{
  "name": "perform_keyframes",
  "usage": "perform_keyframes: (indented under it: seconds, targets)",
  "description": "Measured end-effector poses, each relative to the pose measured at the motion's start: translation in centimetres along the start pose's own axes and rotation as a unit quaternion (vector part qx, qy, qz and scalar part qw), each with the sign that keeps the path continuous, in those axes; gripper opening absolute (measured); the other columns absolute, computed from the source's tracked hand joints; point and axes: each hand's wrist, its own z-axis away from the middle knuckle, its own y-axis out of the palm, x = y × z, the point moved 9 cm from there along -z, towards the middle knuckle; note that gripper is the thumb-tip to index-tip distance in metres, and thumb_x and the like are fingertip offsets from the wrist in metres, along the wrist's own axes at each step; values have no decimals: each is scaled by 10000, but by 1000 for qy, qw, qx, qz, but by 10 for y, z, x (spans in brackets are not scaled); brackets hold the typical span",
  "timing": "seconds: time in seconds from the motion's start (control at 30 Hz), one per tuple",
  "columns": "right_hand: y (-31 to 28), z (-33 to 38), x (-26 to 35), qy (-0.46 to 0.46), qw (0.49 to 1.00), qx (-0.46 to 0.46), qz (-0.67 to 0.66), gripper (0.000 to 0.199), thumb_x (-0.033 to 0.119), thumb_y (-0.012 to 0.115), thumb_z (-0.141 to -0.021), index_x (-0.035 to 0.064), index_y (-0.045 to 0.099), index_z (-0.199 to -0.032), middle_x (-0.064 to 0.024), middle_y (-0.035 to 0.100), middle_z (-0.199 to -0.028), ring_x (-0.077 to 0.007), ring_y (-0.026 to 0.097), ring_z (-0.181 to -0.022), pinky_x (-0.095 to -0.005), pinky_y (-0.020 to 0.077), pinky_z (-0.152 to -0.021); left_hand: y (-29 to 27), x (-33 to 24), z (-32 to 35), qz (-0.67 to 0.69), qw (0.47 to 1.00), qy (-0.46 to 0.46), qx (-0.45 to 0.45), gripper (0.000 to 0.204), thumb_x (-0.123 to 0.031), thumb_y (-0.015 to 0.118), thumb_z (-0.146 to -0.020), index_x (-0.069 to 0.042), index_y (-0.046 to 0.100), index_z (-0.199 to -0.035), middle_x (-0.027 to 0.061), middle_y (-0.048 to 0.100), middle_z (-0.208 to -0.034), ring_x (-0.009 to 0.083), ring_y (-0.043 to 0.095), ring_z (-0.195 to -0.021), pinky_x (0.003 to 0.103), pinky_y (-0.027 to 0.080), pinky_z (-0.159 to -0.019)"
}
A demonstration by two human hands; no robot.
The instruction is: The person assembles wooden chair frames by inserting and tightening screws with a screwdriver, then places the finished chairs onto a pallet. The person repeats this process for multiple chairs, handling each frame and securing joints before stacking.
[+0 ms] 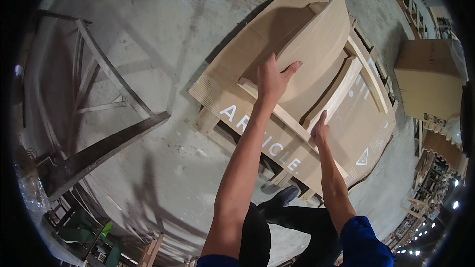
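1. Concrete floor (163, 34) is filling most of the view; a dark wooden frame (99, 99) is lying on it at the left, well apart from the work.
2. A flattened cardboard sheet (368, 118) with white print is lying over a wooden pallet (208, 121), centre-right, just ahead of the person's dark shoe (279, 199).
3. A brown carton (430, 76) is standing at the right, just off the pallet.
4. A curved light-wood panel (316, 49) is sitting on the cardboard, its bowed face turned up and towards the person, with light-wood slats (336, 94) running along its lower and right sides.
5. Left hand (273, 80) is lying flat on the panel's lower left part, fingers spread and pointing away, not clamped on anything.
6. Right hand (320, 129) is sitting lower and to the right, at the near end of the slat; fingers look curled, but grip versus plain rest cannot be told.
7. The panel is lying mostly beyond and between both hands.
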Motion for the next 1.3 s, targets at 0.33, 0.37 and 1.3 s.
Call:
perform_keyframes:
  seconds: [0.33,0.37,1.3]
  targets:
    - [36,24,-6,13,988,153,25,1196,873,394,-653,-231,486,-1103,-271,585,-1036,-302,573,-921,-420,463,-735,-26,15,21,-65,998,-11,-2,541,-389,769,-704,82,597,-908,227,655,-834,339,653,-770,406,503,-705]
    - [15,6,-13,11,994,107,0,1182,869,394,-659,-229,498,-1086,-284,591,-1029,-330,573,-941,-433,457,-771,-6,13,19,-46,998,-22,23,539,-387,773,-701,79,603,-912,218,659,-840,323,654,-772,399,503,-711]
    - [-526,529,-346,122,974,-185,-53,356,343,642,-780,6,610,-674,-174,606,-625,-309,618,-608,-419,474,-586,26,-254,417,-186,702,-230,648,105,-111,617,-809,-14,607,-846,66,624,-722,155,608,-593,300,474,-514]
